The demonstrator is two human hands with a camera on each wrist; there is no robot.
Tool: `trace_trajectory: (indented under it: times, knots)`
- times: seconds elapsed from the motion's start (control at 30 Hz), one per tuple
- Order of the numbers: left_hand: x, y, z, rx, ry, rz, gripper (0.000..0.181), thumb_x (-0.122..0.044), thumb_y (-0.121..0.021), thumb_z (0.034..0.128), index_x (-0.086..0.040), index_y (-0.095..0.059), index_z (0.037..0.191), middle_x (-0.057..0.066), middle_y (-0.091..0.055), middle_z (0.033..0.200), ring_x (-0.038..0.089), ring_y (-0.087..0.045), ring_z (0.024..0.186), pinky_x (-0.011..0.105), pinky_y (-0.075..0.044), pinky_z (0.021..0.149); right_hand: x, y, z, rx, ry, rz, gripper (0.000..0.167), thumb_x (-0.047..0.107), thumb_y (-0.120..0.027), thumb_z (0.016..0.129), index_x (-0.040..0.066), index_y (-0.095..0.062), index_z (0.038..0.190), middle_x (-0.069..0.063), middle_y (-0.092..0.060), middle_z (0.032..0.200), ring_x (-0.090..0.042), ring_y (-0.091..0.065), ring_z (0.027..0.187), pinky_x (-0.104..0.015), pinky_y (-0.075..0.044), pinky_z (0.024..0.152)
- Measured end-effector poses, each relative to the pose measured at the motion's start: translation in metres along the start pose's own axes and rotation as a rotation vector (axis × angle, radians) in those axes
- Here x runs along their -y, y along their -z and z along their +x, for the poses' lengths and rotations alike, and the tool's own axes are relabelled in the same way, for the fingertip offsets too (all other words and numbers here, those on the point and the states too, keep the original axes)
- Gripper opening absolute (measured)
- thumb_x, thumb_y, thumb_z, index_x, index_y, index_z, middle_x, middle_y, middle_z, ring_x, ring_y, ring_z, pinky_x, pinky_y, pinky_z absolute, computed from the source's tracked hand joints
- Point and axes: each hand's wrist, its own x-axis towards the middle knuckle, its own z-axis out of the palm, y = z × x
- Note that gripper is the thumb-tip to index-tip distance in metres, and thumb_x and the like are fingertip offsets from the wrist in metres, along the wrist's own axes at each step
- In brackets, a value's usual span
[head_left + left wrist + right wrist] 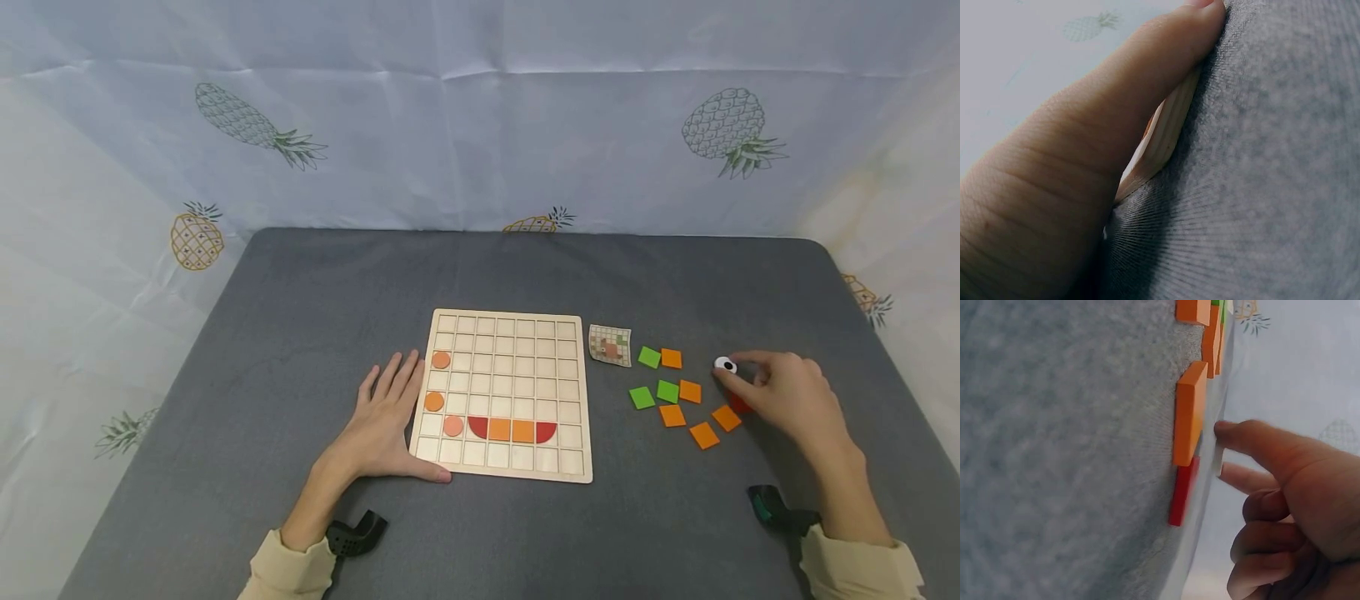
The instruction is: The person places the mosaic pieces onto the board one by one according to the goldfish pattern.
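A wooden grid board lies on the dark grey table. In its cells are orange round pieces, a pink round piece, two orange squares and two red quarter-rounds. The left hand rests at the board's lower left corner, fingers straight along its left side and thumb along the front edge. Between thumb and index finger, the right hand pinches a white round eye piece with a black pupil. That hand is above a red piece, partly hidden.
Loose green squares and orange squares lie between board and right hand. A small pattern card sits beside the board's upper right corner. Black wrist devices are on both wrists. Pineapple-print cloth hangs behind the table.
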Motion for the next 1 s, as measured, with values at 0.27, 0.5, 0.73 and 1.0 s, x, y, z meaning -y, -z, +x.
trace_trajectory:
  times: [0.27, 0.5, 0.73, 1.0]
  knots:
    - [-0.001, 0.001, 0.0, -0.003, -0.001, -0.011, 0.154, -0.079, -0.082, 0.0536, -0.004, -0.008, 0.165, 0.016, -0.005, 0.174, 0.041, -0.002, 0.161, 0.064, -0.002, 0.125, 0.028, 0.006, -0.002, -0.034, 0.117, 0.063, 0.041, 0.03, -0.075, 0.093, -0.003, -0.072, 0.117, 0.003, -0.037, 0.053, -0.01, -0.028, 0.044, -0.026, -0.022, 0.043]
    - [-0.001, 0.0, -0.001, -0.001, 0.002, -0.011, 0.154, -0.079, -0.082, 0.0536, -0.005, -0.007, 0.165, 0.016, -0.005, 0.174, 0.041, -0.002, 0.161, 0.065, -0.002, 0.124, 0.058, 0.007, -0.003, -0.055, 0.27, 0.109, 0.03, 0.023, -0.077, 0.092, 0.002, -0.075, 0.113, 0.005, -0.038, 0.053, -0.006, -0.027, 0.044, -0.024, -0.025, 0.043]
    - [0.0, 0.0, -0.001, -0.001, 0.0, -0.016, 0.153, -0.08, -0.082, 0.0539, -0.005, -0.007, 0.165, 0.016, -0.005, 0.174, 0.041, -0.002, 0.161, 0.065, -0.002, 0.124, 0.093, 0.005, -0.002, -0.002, 0.345, 0.177, 0.026, 0.02, -0.079, 0.09, 0.004, -0.077, 0.111, 0.006, -0.051, 0.061, -0.003, -0.039, 0.051, -0.023, -0.032, 0.048]
    - [0.0, 0.0, 0.0, 0.001, 0.001, -0.015, 0.153, -0.079, -0.082, 0.0541, -0.006, -0.006, 0.165, 0.016, -0.005, 0.174, 0.041, -0.002, 0.161, 0.065, -0.001, 0.124, 0.125, -0.005, 0.0, 0.02, 0.459, 0.192, 0.023, 0.015, -0.082, 0.087, 0.008, -0.079, 0.109, 0.008, -0.053, 0.065, -0.002, -0.046, 0.058, -0.022, -0.039, 0.052]
